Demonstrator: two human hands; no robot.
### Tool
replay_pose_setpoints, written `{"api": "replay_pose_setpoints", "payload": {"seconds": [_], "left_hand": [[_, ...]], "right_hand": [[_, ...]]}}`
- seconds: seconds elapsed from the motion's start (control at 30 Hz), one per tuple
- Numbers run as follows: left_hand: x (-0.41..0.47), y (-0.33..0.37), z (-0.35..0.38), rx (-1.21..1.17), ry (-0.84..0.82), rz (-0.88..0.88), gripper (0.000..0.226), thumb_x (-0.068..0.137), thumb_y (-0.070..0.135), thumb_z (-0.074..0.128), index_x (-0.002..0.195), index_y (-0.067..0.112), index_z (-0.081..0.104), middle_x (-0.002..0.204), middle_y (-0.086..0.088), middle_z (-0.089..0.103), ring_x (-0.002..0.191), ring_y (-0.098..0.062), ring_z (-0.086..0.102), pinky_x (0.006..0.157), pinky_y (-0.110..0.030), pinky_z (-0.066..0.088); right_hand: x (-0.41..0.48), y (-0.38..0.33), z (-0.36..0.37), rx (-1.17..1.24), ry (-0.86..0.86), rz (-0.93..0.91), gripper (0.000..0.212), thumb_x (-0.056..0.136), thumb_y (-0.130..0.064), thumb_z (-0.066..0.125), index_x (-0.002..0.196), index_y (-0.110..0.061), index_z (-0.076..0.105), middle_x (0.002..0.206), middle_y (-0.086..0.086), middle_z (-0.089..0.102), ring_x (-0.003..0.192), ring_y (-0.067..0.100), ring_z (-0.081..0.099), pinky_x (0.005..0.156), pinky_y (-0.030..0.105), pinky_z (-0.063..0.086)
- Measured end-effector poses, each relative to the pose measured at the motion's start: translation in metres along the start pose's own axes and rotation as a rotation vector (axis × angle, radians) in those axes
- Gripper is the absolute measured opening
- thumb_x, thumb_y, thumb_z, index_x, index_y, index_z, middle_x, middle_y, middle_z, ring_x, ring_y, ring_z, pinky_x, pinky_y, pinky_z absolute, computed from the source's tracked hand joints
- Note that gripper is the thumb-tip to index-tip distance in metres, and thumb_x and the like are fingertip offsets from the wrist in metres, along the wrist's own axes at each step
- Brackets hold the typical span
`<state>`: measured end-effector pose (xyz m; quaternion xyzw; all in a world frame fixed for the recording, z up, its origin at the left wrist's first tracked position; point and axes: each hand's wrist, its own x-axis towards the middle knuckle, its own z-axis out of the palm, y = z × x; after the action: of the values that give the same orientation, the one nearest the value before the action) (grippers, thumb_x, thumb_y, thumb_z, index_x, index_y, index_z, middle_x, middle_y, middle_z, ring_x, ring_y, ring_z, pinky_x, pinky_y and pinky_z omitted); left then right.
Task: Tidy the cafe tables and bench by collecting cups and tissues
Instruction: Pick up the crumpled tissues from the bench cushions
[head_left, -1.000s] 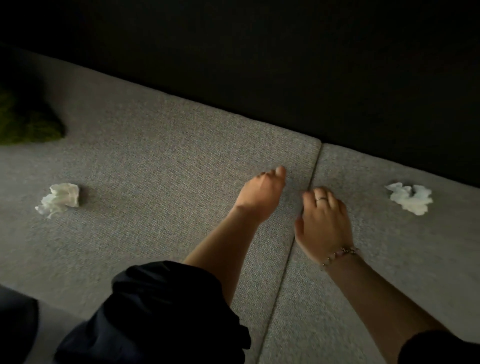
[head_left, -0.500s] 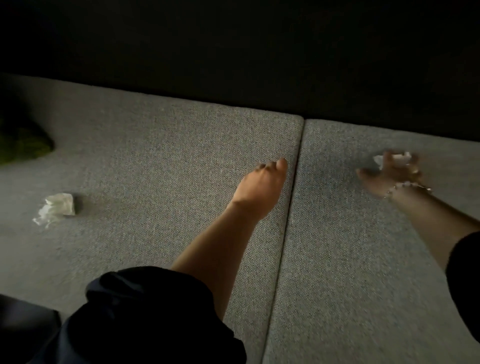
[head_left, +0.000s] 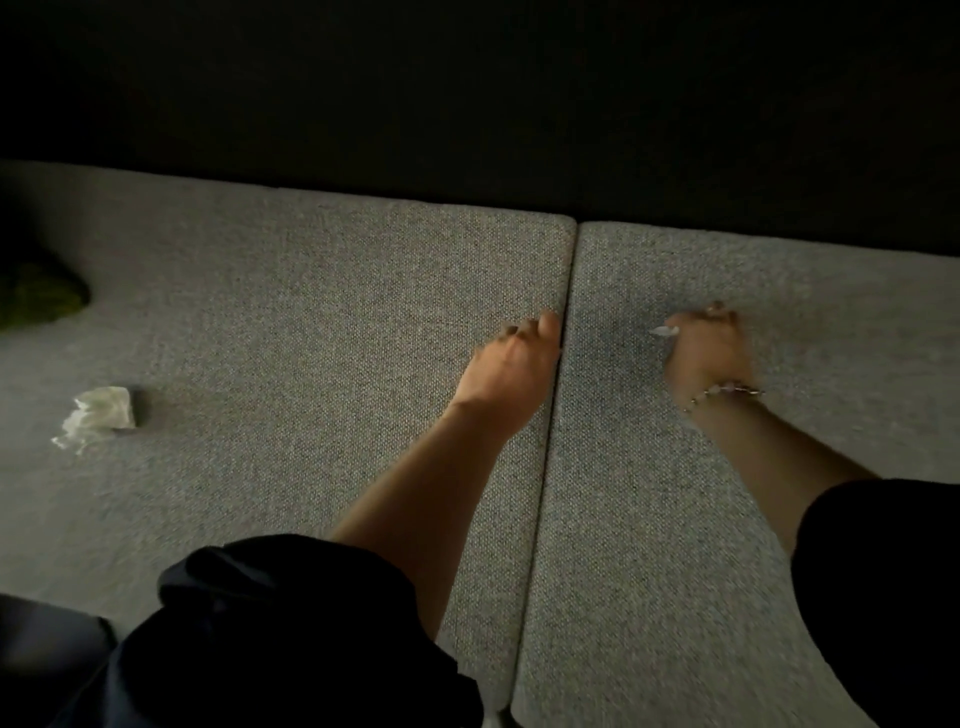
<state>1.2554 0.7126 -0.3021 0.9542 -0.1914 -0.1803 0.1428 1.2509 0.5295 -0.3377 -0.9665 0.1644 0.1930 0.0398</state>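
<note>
- Where is the tissue (head_left: 664, 331)?
- In the right hand (head_left: 709, 356), low over the right half of the bench (head_left: 649, 519). The fingers are curled round it, so only a white tip shows.
- Which way does the tip point?
- Left, toward the gap (head_left: 553, 441) between the cushions. I cannot tell its long side (the hand hides most of it).
- Why hold it bunched up like that?
- I think so it won't drop while it is carried.
- And the other tissue (head_left: 98, 415)?
- It lies loose on the left half, well apart from both hands. It is crumpled and runs from lower left to upper right. The ragged end is at the lower left.
- What about the left hand (head_left: 511, 369)?
- It holds nothing. Its fingertips press the bench just beside the gap. I think it props the person up while they lean over.
- Anything else?
- A green thing (head_left: 36, 299) at the far left, and a bracelet (head_left: 727, 391) on the right wrist.
</note>
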Motion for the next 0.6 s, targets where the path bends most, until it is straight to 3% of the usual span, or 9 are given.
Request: {"api": "replay_pose_setpoints", "payload": {"seconds": [0.17, 0.33, 0.6], "left_hand": [[-0.005, 0.008, 0.003, 0.021, 0.000, 0.004, 0.020, 0.101, 0.010, 0.036, 0.118, 0.003, 0.043, 0.107, -0.013, 0.060, 0.097, -0.027, 0.060, 0.078, -0.034, 0.049], [-0.011, 0.022, 0.010, 0.025, -0.007, -0.020, 0.027, 0.102, 0.020, 0.036, 0.121, 0.003, 0.044, 0.115, -0.014, 0.058, 0.106, -0.030, 0.057, 0.085, -0.039, 0.049], [-0.029, 0.046, 0.011, 0.102, -0.023, -0.117, 0.026, 0.098, 0.013, 0.034, 0.120, 0.002, 0.041, 0.117, -0.014, 0.055, 0.109, -0.027, 0.054, 0.088, -0.034, 0.048]], "right_hand": [[-0.016, -0.007, -0.001, -0.047, 0.063, -0.130, 0.033, 0.095, -0.003, 0.037, 0.125, 0.002, 0.051, 0.132, 0.026, 0.043, 0.118, 0.036, 0.044, 0.090, 0.040, 0.044], [-0.028, -0.004, -0.002, -0.001, 0.148, -0.237, 0.028, 0.096, -0.005, 0.041, 0.117, 0.007, 0.055, 0.122, 0.030, 0.050, 0.107, 0.040, 0.051, 0.082, 0.045, 0.044], [-0.050, -0.002, -0.027, 0.020, 0.170, -0.315, 0.033, 0.097, -0.010, 0.037, 0.124, 0.000, 0.051, 0.126, 0.020, 0.049, 0.114, 0.032, 0.045, 0.091, 0.040, 0.039]]}}
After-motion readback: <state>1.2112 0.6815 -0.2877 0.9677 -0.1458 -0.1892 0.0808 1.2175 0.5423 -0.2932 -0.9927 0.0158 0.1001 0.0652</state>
